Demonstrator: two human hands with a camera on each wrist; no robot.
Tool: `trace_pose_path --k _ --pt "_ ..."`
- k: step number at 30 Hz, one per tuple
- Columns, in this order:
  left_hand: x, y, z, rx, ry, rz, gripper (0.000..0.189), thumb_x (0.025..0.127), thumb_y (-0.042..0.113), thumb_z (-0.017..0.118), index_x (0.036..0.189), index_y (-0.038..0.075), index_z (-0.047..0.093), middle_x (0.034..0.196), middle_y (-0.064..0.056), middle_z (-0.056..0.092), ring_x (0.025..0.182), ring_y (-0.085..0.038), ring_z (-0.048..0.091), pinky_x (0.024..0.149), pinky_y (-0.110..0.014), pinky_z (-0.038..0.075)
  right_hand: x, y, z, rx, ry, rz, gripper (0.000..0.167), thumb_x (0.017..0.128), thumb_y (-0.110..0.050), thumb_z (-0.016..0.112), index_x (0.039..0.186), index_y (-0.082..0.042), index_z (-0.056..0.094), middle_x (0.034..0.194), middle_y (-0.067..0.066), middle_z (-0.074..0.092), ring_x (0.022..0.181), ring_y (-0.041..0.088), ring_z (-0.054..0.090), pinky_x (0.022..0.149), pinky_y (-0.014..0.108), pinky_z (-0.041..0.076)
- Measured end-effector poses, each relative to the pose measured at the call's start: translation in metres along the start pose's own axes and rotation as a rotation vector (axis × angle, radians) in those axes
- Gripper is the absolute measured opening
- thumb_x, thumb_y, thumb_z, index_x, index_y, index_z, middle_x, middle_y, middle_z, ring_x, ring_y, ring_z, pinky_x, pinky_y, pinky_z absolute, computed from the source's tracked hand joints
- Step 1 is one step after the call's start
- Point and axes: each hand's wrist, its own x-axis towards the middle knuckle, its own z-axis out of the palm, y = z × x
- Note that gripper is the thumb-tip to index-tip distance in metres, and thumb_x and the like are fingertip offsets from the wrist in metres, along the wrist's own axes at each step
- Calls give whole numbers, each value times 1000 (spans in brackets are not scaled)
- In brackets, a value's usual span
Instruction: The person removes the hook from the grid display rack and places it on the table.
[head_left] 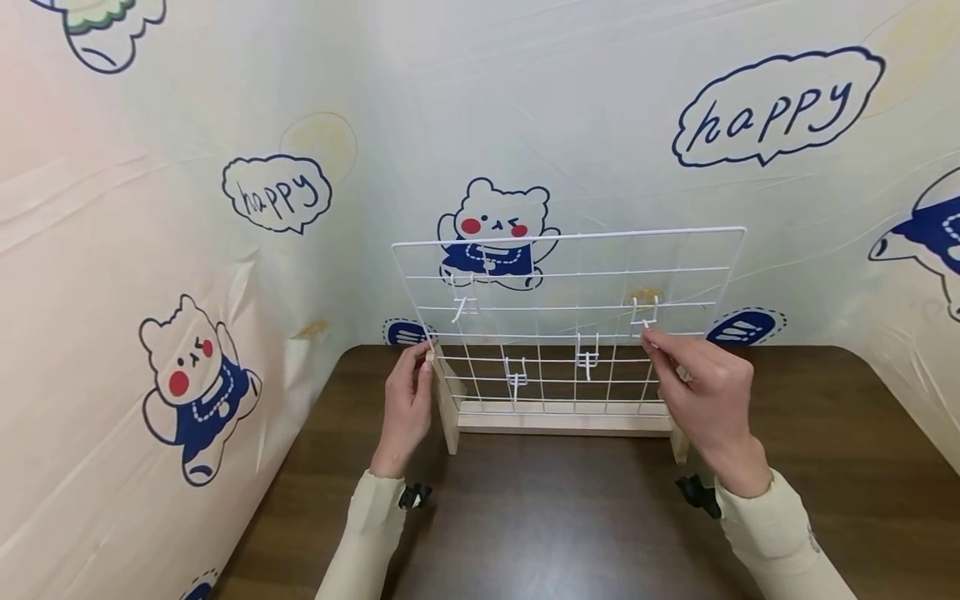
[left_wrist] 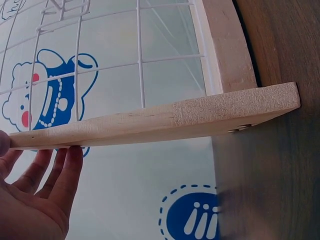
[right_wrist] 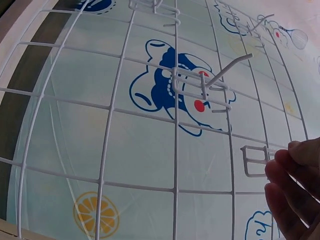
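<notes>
A white wire grid panel (head_left: 637, 232) stands upright in a pale wooden stand (head_left: 562, 423). At its right side my right hand (head_left: 705, 387) pinches the tip of a white wire hook (head_left: 643, 311) that sits against the grid; the fingertips partly cover the hook in the right wrist view. My left hand (head_left: 406, 408) holds the stand's left wooden side (left_wrist: 125, 120), fingers along its outer face and thumb at the other edge. Other hooks hang on the grid: one at upper left (head_left: 465, 307), one low at centre-left (head_left: 516, 379), and one near the middle (head_left: 587, 359).
The stand rests on a dark brown table (head_left: 555, 517). Behind and to the left hangs a pale curtain (head_left: 615, 158) printed with bears and the word "happy". Dark straps (head_left: 699, 495) are on both wrists.
</notes>
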Motion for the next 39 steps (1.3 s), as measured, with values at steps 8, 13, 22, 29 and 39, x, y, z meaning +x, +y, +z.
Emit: trace_pose_path --k 8,13,22,29,39 --pt "2 1 1 10 2 3 31 108 -1 47 135 -7 60 131 -25 65 104 -38 62 86 -8 41 1 -4 -4 58 43 -31 14 86 3 77 99 2 82 88 19 80 73 36 75 97 4 44" --pt "5 3 2 8 -6 -6 32 108 1 47 136 -5 60 133 -24 65 107 -37 62 87 -8 41 2 -8 -10 57 25 -29 16 85 4 76 101 2 81 92 20 80 76 37 75 99 5 44" --pt "6 5 0 25 16 25 31 107 -1 47 134 -7 61 128 -24 66 105 -35 63 82 -12 41 -4 -6 -16 35 -1 -59 32 104 -25 66 100 2 82 89 19 80 71 32 74 94 4 45" --pt "6 -14 3 19 8 -4 32 107 -2 46 136 -8 60 130 -27 64 106 -38 63 81 -11 41 -11 -6 -22 7 -20 -65 43 105 -36 62 97 1 82 86 17 80 64 27 71 75 8 50" --pt "3 -36 1 25 -11 13 32 109 7 49 139 4 62 131 -16 67 106 -28 64 83 -11 43 -22 -7 -28 10 -42 -75 44 106 -36 60 95 1 82 84 15 80 64 24 70 76 5 49"
